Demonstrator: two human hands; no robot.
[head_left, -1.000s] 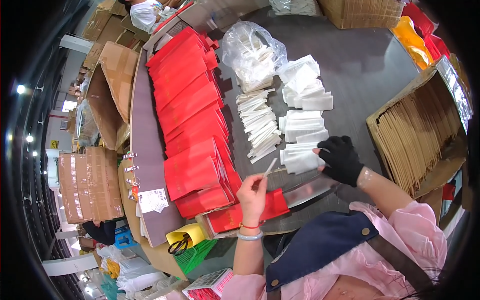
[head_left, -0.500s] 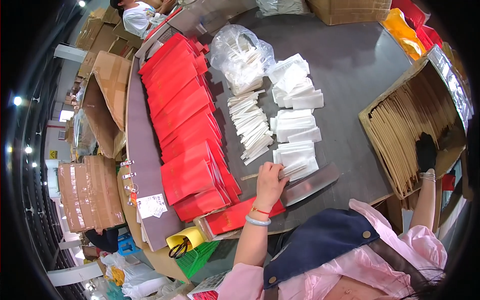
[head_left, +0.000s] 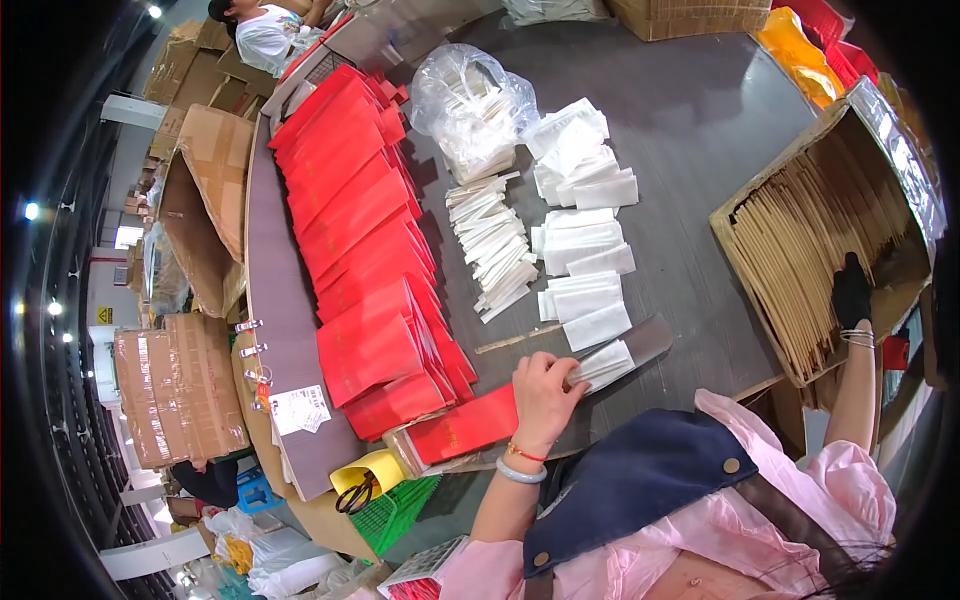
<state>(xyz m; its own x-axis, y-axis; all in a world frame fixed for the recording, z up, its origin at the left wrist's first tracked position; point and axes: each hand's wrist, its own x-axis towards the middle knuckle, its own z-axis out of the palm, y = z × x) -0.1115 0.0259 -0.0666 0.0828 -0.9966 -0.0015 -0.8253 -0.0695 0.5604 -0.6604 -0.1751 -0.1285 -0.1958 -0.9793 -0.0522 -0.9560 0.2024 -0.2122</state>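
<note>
My left hand [head_left: 545, 400], a red cord and a pale bangle on its wrist, pinches a small white packet [head_left: 606, 363]. The packet lies over the clear, greyish plastic end [head_left: 652, 344] of a flat red packet [head_left: 466, 428] along the table's near edge. Part of that red packet is under my hand and wrist. At the right, my right hand [head_left: 852, 292] in a black glove reaches into an open carton [head_left: 757, 352]. Its fingers look outstretched against a row of upright brown cardboard sheets [head_left: 795, 265]; no sheet shows clearly held.
Overlapping red packets [head_left: 350, 225] line the table's left side. White packets [head_left: 585, 240] and narrow white strips [head_left: 490, 240] lie mid-table below a clear plastic bag [head_left: 470, 100]. Black-handled scissors [head_left: 357, 493] rest in a yellow holder [head_left: 385, 470] at the near-left edge.
The white packet in my left hand has come down from above the table onto the plastic end of the red packet. My right hand stays in the carton, its fingers slightly shifted.
</note>
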